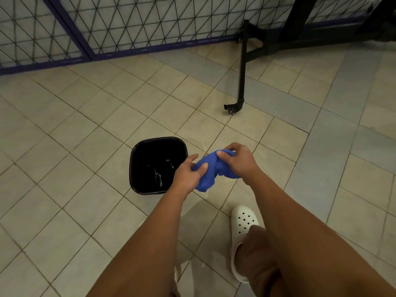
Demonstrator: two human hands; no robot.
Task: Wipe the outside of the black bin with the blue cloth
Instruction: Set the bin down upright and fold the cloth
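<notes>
Black bin [137, 168] stands upright on the tiled floor [64, 136], left of centre in my head view, with its open mouth facing up toward the camera. Its rim is a rounded square, and a few pale glints show on the dark bottom inside. I read no brand, label or writing on it.

Moving right, my left hand [188, 173] reaches forward over the bin's right-hand rim. It is clenched on the lower left part of the blue cloth [209, 170], thumb on top of the fabric and fingers beneath. The cloth is bunched into a loose wad held above the floor, just to the right of the bin and not touching its outer wall. One corner hangs below my left hand.

My right hand [237, 160] grips the upper right part of the same cloth, fingertips pinching a fold at the top. Both forearms run from the lower edge of the view up to the cloth.

Below the right forearm, a white perforated clog [243, 221] rests on the tiles. It carries no legible marking.

Farther right and farther away, a black metal frame on castors [242, 67] stands on the floor, in front of a wire mesh fence [128, 22] with a purple base rail.
</notes>
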